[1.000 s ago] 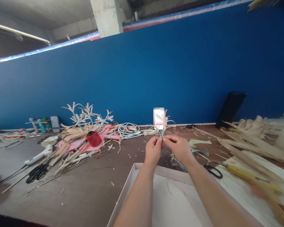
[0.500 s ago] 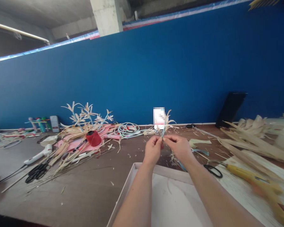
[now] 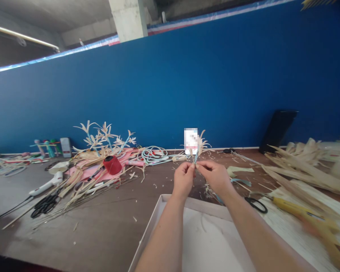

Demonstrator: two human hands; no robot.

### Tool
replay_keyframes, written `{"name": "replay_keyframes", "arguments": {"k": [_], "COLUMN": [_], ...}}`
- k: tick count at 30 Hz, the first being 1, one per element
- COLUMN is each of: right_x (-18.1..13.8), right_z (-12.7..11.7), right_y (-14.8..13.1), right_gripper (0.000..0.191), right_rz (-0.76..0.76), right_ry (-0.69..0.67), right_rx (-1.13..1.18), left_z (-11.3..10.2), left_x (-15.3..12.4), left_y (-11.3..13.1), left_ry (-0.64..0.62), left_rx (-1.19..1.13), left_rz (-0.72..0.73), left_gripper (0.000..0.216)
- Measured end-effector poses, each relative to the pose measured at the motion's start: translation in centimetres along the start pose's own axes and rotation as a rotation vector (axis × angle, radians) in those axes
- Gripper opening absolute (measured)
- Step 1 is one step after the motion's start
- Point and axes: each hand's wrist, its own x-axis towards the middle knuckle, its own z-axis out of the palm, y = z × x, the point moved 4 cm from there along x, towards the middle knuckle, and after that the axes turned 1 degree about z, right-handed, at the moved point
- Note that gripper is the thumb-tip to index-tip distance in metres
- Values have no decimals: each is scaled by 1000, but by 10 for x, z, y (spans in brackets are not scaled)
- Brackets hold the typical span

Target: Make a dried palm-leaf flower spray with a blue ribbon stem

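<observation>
My left hand (image 3: pixel 184 179) and my right hand (image 3: pixel 214 175) meet in front of me, just above the far edge of a white box lid. Between their pinched fingertips they hold the stem of a small handmade flower (image 3: pixel 201 142) with pale, narrow, husk-like petals and a light blue stem. It stands roughly upright, its petals spreading above my fingers. The lower stem is hidden by the fingers. Both thumbs press against the index fingers.
The white box lid (image 3: pixel 206 241) lies under my forearms. To the left are finished flowers (image 3: pixel 104 136), a red thread spool (image 3: pixel 112 165), black scissors (image 3: pixel 45 204) and a white glue gun (image 3: pixel 48 184). On the right lie a yellow glue gun (image 3: pixel 306 213) and dried husks (image 3: pixel 306 170).
Both hands stay nearly in place, still pinching the flower stem. The flower's petals look slightly shifted, and the whole view has moved a little.
</observation>
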Motion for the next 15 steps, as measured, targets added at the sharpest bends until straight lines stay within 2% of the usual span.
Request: {"name": "replay_keyframes", "arguments": {"k": [9,15], "right_x": [0,-1], "right_z": [0,0], "right_y": [0,-1], "right_gripper": [28,37], "right_rz": [-20,6], "right_ry": [19,25], "right_rx": [-18,-21], "left_z": [-1,-3], "left_x": [1,0], "left_y": [2,6], "left_ry": [35,58], "left_rx": [23,57], "left_rz": [26,60], "left_gripper": [28,25]}}
